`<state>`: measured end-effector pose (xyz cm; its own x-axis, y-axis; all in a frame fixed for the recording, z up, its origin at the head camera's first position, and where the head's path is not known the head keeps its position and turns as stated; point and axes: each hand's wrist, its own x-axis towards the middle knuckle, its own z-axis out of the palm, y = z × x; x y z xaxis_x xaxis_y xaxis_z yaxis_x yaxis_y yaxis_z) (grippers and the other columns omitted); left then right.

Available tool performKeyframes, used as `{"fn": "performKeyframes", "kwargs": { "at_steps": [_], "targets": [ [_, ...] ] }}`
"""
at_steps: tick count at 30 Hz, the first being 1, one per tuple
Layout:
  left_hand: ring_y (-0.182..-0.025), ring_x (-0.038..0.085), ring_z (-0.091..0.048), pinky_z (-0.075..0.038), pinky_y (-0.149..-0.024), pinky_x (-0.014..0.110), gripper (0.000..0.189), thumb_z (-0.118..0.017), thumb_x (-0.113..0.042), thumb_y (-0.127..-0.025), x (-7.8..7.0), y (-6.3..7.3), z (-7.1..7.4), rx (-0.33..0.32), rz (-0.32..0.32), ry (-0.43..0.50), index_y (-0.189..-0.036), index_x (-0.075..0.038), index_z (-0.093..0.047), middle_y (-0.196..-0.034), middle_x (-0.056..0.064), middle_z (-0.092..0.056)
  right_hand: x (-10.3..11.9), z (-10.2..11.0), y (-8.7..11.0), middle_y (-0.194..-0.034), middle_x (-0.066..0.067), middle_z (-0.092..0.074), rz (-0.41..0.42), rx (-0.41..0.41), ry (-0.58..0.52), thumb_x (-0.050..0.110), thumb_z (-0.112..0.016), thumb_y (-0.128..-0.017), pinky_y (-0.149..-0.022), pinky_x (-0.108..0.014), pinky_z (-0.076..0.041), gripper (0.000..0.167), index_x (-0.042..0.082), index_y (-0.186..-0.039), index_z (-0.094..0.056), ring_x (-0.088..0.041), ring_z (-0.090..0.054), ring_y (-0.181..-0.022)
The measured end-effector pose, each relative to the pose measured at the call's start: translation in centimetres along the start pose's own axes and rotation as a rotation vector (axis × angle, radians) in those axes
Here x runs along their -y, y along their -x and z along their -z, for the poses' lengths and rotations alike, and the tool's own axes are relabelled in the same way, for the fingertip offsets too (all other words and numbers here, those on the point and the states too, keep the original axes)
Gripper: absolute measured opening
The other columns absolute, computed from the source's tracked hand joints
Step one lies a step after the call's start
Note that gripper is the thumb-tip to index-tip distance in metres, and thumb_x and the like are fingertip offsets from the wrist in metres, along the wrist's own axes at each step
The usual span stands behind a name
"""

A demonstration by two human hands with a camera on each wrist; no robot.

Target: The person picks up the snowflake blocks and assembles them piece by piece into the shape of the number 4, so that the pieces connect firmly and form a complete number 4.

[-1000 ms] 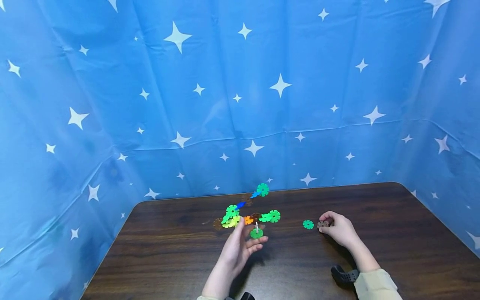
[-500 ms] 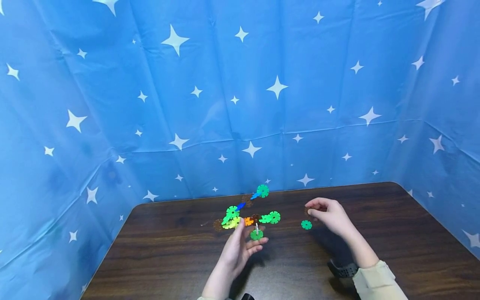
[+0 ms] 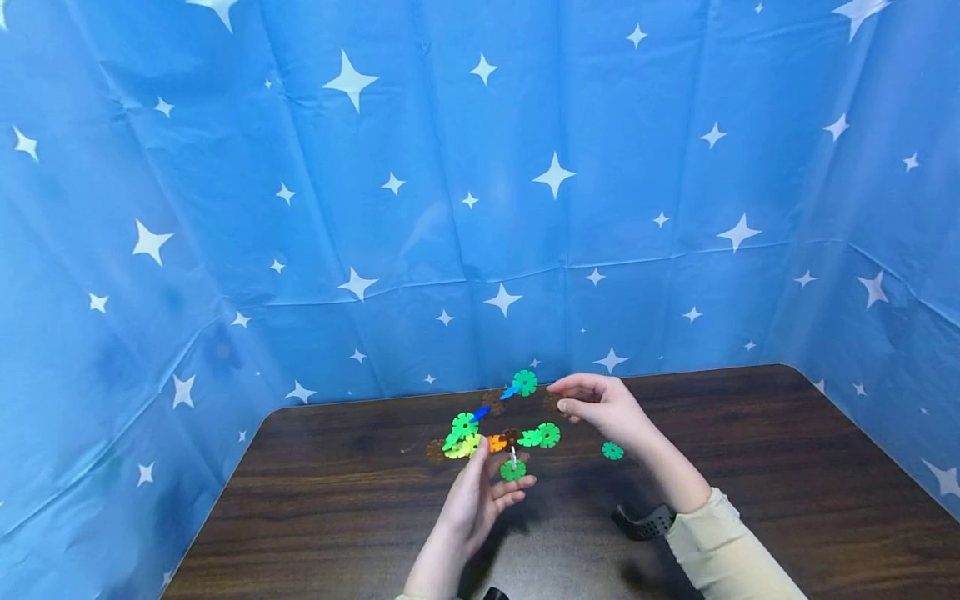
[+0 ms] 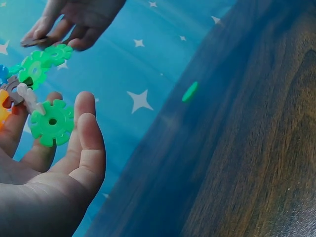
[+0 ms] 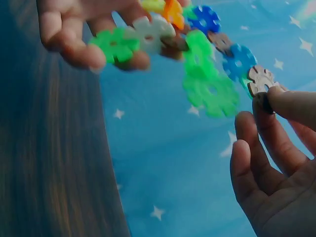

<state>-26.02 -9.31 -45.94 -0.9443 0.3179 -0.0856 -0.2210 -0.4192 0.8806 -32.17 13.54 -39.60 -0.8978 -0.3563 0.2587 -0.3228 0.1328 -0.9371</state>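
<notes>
My left hand (image 3: 474, 504) holds up a branching build of interlocking snowflake discs (image 3: 465, 423), its thumb against the yellow and orange part. Green, blue, brown, orange, yellow and white discs are joined in it. One green disc (image 4: 52, 123) with a white one beside it hangs near the fingers in the left wrist view. My right hand (image 3: 611, 412) pinches a single brown snowflake disc (image 5: 260, 80) between thumb and fingers. That disc is just right of the build's top green disc (image 3: 526, 382). Fingers behind the build are partly hidden.
A loose green disc (image 3: 612, 451) lies on the dark wooden table (image 3: 337, 500), below my right forearm. Behind the table hangs a blue curtain (image 3: 420, 208) with white stars. A black strap (image 3: 645, 522) is on the right wrist.
My right hand has picked the brown disc up off the table and carried it left and up to the build. The left hand and the build stay nearly in place.
</notes>
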Motion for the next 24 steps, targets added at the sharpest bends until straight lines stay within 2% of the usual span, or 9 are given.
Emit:
{"fn": "performKeyframes", "kwargs": {
  "at_steps": [5,10,15,24],
  "targets": [
    [-0.096,0.024,-0.066,-0.052,-0.078,0.028,0.074,-0.042,-0.059,-0.097,-0.1,0.1,0.0,0.010,0.002,-0.002,-0.140,0.001,-0.033,-0.119,0.010,-0.060,0.3,-1.7,-0.6,-0.106,-0.011,-0.070,-0.013,0.018,0.006,0.009,-0.065,-0.093,-0.077,-0.035,-0.054,0.024,0.000,-0.115,-0.067,-0.019,-0.066,-0.094],
    [-0.097,0.024,-0.066,-0.052,-0.078,0.028,0.076,-0.042,-0.060,-0.097,-0.1,0.1,0.1,0.008,0.009,0.002,-0.142,0.000,-0.029,-0.126,0.015,-0.056,0.3,-2.9,-1.2,-0.106,-0.013,-0.069,0.000,0.041,0.000,0.006,-0.064,-0.093,-0.077,-0.033,-0.054,0.021,-0.001,-0.112,-0.067,-0.021,-0.066,-0.097],
    [-0.097,0.023,-0.066,-0.052,-0.079,0.028,0.080,-0.041,-0.060,-0.097,-0.2,0.0,-0.1,0.015,0.015,-0.006,-0.145,0.002,-0.029,-0.134,0.021,-0.051,0.0,-3.4,-1.7,-0.105,-0.012,-0.069,0.002,0.071,-0.005,0.007,-0.063,-0.094,-0.077,-0.034,-0.054,0.020,-0.001,-0.112,-0.067,-0.020,-0.065,-0.095],
    [-0.097,0.023,-0.066,-0.052,-0.079,0.029,0.081,-0.042,-0.060,-0.097,-0.2,0.1,-0.1,0.019,0.026,-0.002,-0.148,0.001,-0.024,-0.132,0.019,-0.053,0.2,-3.9,-1.9,-0.103,-0.012,-0.069,-0.005,0.102,-0.045,0.006,-0.061,-0.095,-0.080,-0.035,-0.054,0.020,-0.002,-0.112,-0.066,-0.019,-0.065,-0.093]
  ]
}}
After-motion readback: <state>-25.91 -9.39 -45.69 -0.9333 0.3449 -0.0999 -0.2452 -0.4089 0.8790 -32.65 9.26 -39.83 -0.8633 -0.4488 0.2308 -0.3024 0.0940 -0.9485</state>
